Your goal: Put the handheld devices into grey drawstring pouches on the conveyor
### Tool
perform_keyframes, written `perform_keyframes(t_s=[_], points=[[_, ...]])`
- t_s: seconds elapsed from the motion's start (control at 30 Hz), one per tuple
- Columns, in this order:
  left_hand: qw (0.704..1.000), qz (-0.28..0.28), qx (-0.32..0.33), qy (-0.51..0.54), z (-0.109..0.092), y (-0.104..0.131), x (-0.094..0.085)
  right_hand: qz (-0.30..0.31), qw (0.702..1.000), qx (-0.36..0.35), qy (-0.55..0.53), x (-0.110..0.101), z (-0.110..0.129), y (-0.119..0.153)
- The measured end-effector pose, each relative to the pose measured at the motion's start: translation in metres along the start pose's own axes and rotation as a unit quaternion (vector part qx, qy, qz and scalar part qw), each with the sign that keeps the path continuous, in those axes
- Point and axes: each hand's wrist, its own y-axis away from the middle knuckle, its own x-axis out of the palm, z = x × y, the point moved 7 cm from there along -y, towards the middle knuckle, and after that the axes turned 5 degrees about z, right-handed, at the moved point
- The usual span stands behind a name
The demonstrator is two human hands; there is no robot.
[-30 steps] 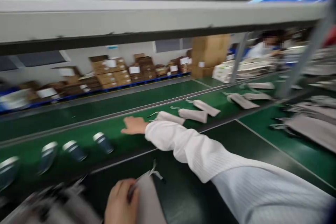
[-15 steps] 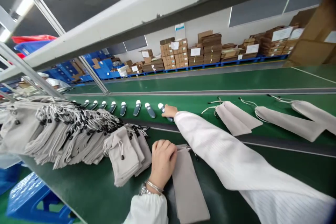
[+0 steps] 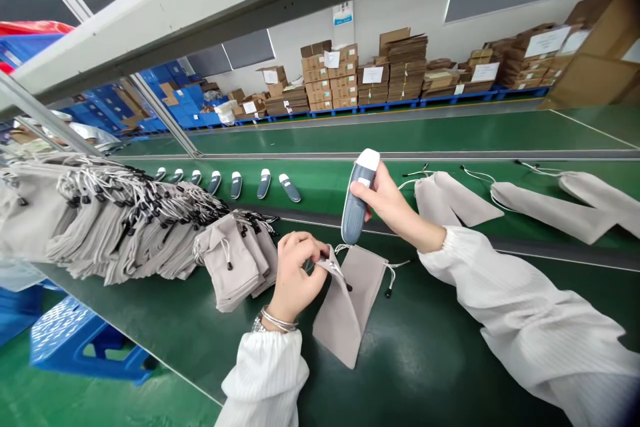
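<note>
My right hand (image 3: 400, 207) grips a slate-blue oblong device with a white end cap (image 3: 353, 213), tilted with its blue end down. The device hangs just above the mouth of a light grey drawstring pouch (image 3: 336, 320) lying on the green table. With thumb and fingers, my left hand (image 3: 299, 273) pinches the upper left edge of that pouch and lifts it. White cords with black toggles trail from the pouch's top. Just left of my left hand lies a small stack of folded pouches (image 3: 235, 263).
A large heap of grey pouches (image 3: 135, 233) fills the table's left side. Several similar devices (image 3: 265, 183) lie in a row on the green belt (image 3: 320, 180). Filled-looking pouches (image 3: 550, 210) lie along the belt at right. A blue stool (image 3: 80, 340) stands lower left; a white beam (image 3: 175, 20) crosses overhead.
My right hand has picked the device up off the belt and brought it toward me, over the pouch. My left hand now holds the pouch's edge raised; the pouch was lying flat.
</note>
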Motion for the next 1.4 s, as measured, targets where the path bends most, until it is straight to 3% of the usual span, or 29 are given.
perform_keyframes(t_s=[0.13,0.23,0.37,0.47,0.57,0.63,0.73,0.9,1.1,1.17,1.23,1.33,1.4], points=[[0.998,0.043,-0.013,0.054,-0.004,-0.003,0.004,-0.027,0.999,-0.018,0.003,-0.003,0.01,0.009],[0.991,0.062,-0.032,0.118,-0.01,-0.007,0.005,-0.002,0.999,-0.036,0.021,0.002,0.014,0.016],[0.978,0.013,-0.042,0.205,-0.019,-0.016,0.001,0.127,0.987,-0.034,0.095,0.02,0.013,0.023],[0.967,-0.055,-0.06,0.24,-0.02,-0.021,-0.004,0.255,0.954,-0.047,0.154,0.04,0.01,0.032],[0.96,-0.069,-0.093,0.254,-0.016,-0.02,-0.005,0.289,0.937,-0.024,0.197,0.05,-0.002,0.038],[0.967,-0.044,-0.092,0.235,-0.013,-0.016,-0.005,0.274,0.938,0.003,0.212,0.051,-0.014,0.039],[0.977,0.048,-0.082,0.193,-0.007,-0.002,0.001,0.266,0.945,0.045,0.186,0.051,-0.032,0.04],[0.956,0.203,-0.125,0.169,0.012,0.027,0.023,0.224,0.957,0.091,0.158,0.044,-0.046,0.035],[0.944,0.221,-0.148,0.198,0.019,0.038,0.036,0.211,0.954,0.121,0.175,0.035,-0.05,0.034],[0.948,0.194,-0.128,0.216,0.015,0.037,0.034,0.211,0.954,0.118,0.177,0.036,-0.047,0.036],[0.961,0.119,-0.117,0.222,0.011,0.032,0.026,0.231,0.953,0.098,0.173,0.041,-0.041,0.04],[0.973,-0.012,-0.128,0.193,0.007,0.024,0.008,0.309,0.938,0.075,0.14,0.055,-0.027,0.054],[0.969,-0.058,-0.146,0.19,0.004,0.017,-0.001,0.349,0.929,0.103,0.071,0.056,-0.018,0.065]])
